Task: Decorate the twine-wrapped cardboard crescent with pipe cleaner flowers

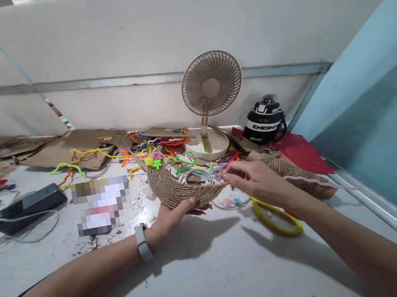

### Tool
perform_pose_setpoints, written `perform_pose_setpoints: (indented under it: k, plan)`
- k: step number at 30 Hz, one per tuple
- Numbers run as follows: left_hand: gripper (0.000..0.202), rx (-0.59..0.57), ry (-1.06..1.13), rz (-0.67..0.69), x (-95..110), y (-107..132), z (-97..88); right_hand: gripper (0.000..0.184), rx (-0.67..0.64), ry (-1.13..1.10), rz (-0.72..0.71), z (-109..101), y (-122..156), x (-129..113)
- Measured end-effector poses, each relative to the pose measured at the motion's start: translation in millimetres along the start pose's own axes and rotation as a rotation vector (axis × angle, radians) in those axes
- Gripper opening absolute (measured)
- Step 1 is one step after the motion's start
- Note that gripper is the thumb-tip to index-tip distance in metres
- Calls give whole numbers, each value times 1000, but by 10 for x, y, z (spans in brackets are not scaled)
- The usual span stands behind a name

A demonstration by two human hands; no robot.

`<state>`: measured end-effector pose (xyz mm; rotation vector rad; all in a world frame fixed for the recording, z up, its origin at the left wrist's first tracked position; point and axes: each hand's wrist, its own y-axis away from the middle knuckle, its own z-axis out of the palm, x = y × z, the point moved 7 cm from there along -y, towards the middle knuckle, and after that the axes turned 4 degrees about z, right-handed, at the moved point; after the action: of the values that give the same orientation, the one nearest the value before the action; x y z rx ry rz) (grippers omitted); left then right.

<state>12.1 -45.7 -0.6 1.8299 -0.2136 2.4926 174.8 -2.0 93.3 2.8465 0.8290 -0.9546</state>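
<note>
A crescent wrapped in jute twine (169, 187) is held in my left hand (175, 216), thumb on its front and fingers behind. Yellow, green and pink fuzzy flowers (153, 161) sit at its upper left tip. My right hand (248, 178) is pinched close to the crescent's pointed right end; whatever lies between those fingertips is too small to make out. Pink and blue fuzzy flowers (232, 202) lie on the table just below that hand. Behind my right wrist rests a large spool of jute twine (304, 181), with a pale pink pipe cleaner (319, 181) across it.
A fan (212, 84) and a black bottle (265, 121) stand at the back. Coloured pipe cleaners (179, 147) and cardboard (68, 151) are strewn before the partition. A yellow ring (280, 229) lies under my right forearm. Leftward are a black device (28, 209) and a blurred-out card (103, 206).
</note>
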Motion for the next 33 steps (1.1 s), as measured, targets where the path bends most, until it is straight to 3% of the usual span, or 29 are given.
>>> perform_pose_setpoints:
  k: [3,5,11,18,27,30,33]
  plan:
    - [39,-26,36,10,-5,4,10,31,-319,-290,66,281,10,32]
    - [39,-22,66,17,-14,-11,1,32,-422,-449,131,412,22,57]
    - [50,69,192,4,-66,-92,-81,36,-292,-629,234,519,-1,116]
    - [46,112,15,35,-24,-125,-127,32,-172,-581,160,601,32,70]
    - [56,102,196,-11,-42,-155,-109,37,-205,-716,222,635,23,95]
    - [57,189,241,56,97,-198,-187,35,-254,-767,233,676,42,73]
    - [42,278,206,124,302,-259,-317,34,-405,-826,231,796,118,-34]
